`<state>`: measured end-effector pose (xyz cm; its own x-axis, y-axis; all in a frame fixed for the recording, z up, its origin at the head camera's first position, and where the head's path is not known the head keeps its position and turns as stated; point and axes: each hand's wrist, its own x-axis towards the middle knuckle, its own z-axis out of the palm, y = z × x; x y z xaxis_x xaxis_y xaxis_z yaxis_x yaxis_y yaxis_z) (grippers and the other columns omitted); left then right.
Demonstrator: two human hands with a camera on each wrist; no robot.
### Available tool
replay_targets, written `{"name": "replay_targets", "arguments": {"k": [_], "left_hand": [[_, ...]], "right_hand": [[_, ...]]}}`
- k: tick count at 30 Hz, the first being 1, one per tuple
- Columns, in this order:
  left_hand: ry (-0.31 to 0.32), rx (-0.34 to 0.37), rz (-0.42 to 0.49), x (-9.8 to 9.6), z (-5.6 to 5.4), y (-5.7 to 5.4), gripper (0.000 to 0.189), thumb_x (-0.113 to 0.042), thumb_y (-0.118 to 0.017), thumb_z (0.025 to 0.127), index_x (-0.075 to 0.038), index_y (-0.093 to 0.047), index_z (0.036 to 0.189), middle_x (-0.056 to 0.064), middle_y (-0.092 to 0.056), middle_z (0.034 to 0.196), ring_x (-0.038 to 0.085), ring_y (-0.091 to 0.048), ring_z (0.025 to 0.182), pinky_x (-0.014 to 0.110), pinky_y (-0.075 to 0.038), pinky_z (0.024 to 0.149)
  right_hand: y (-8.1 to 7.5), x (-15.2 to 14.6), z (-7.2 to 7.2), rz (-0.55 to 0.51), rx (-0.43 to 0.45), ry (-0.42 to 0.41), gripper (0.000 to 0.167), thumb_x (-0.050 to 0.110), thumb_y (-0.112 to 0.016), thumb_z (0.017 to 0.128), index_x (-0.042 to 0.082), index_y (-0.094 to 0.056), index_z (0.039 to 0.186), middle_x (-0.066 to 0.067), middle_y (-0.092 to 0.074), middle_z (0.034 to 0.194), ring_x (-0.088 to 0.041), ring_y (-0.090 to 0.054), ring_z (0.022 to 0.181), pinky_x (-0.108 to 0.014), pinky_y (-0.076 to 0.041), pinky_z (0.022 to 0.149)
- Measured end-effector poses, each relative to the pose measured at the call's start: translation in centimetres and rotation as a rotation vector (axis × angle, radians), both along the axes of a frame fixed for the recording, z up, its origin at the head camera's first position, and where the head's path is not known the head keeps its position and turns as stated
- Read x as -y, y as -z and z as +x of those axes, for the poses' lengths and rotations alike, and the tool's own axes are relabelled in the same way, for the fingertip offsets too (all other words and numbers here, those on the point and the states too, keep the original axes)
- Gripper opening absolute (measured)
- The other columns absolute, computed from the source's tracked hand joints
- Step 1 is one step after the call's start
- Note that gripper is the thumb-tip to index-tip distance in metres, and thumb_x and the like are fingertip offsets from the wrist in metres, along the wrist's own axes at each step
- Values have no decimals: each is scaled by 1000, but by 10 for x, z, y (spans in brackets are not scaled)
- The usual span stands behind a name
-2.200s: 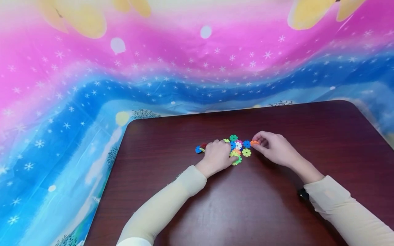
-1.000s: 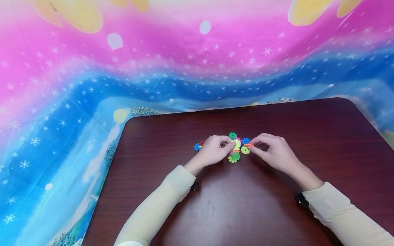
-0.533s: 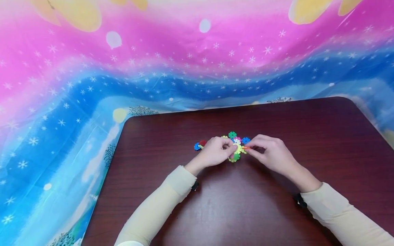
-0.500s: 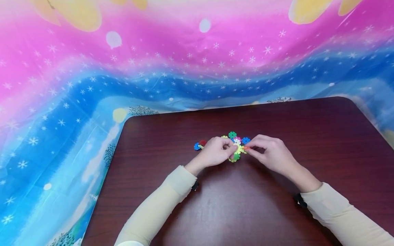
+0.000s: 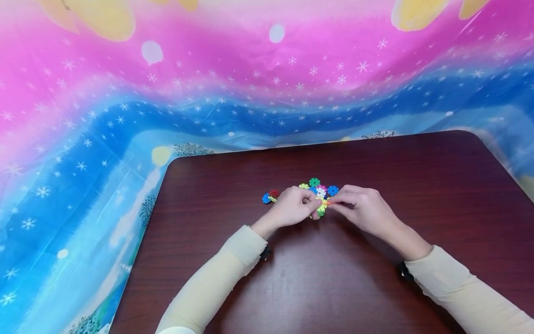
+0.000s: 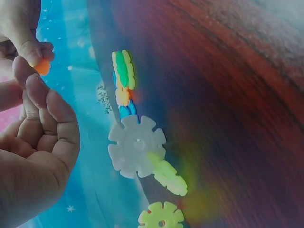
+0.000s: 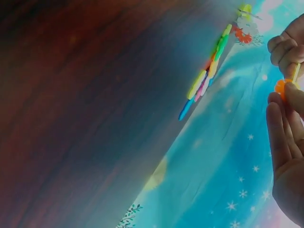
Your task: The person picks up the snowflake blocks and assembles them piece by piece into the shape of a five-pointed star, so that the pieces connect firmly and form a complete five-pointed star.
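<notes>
In the head view my left hand (image 5: 289, 205) pinches a yellow notched plastic disc, a snowflake building disc (image 5: 322, 205), between thumb and fingers. Facing it from the right, my right hand (image 5: 367, 209) pinches an orange snowflake disc (image 7: 280, 88), seen nearly edge-on from above. The two discs meet at the fingertips; whether their slots are joined I cannot tell. Behind and under the hands lies a cluster of discs, among them a green disc (image 5: 314, 182), a blue disc (image 5: 333, 190) and a white disc (image 5: 321, 191). My left hand covers part of it.
Left of the left hand lie a second blue disc (image 5: 266, 198) and a red disc (image 5: 273, 193). The left wrist view shows a large pale disc (image 6: 128, 152) with a yellow one beside it. A dark wooden table (image 5: 217, 185) stands against a printed backdrop (image 5: 233, 69).
My left hand has lifted from the cluster and now holds the yellow disc. My right hand has brought the orange disc leftward, up against the yellow one.
</notes>
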<state>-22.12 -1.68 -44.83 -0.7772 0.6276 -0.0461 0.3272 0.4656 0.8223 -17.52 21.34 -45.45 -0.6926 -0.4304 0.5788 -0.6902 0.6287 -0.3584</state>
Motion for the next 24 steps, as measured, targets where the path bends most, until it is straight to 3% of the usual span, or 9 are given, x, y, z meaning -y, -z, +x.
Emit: {"name": "replay_targets", "arguments": {"k": [3,7,13,17,19,24], "left_hand": [[-16,24,33,4,-2,0,30,-29,-64,105,-10,-76,85,-8,-72,72,13,-49,55,27,-36,53],[-55,68,80,10,-4,-2,30,-28,-64,105,-7,-77,88,-4,-73,74,19,-52,58,28,-39,52],[-115,100,125,17,-8,-5,29,-25,-63,105,-3,-76,92,-2,-72,72,36,-62,72,26,-45,53],[-134,113,147,21,-12,-7,26,-24,-63,105,-5,-76,91,2,-72,73,28,-58,65,25,-41,52],[-139,131,164,23,-14,-8,26,-23,-64,105,-4,-75,93,4,-72,74,30,-56,61,25,-40,50],[-156,139,174,27,-18,-10,27,-24,-64,105,0,-76,100,5,-72,75,39,-66,76,25,-44,56]], "right_hand": [[-1,0,-3,-21,80,16,36,9,-96,72,11,-81,105,3,-73,94,-7,-68,77,-27,-58,67],[-1,-7,-9,-1,255,90,46,16,-93,79,9,-75,121,-3,-73,106,-13,-71,84,-38,-62,71],[12,-22,-22,189,506,197,39,23,-86,87,7,-74,121,-4,-72,107,-15,-68,86,-43,-59,76],[21,-20,-28,268,545,223,40,30,-86,87,5,-75,116,-3,-70,98,-16,-64,82,-43,-57,75],[24,-17,-30,273,546,246,43,34,-87,86,4,-75,115,-3,-67,94,-17,-61,80,-42,-55,72],[26,-9,-32,286,538,284,42,36,-86,86,4,-74,111,-3,-62,88,-18,-56,76,-39,-50,67]]}}
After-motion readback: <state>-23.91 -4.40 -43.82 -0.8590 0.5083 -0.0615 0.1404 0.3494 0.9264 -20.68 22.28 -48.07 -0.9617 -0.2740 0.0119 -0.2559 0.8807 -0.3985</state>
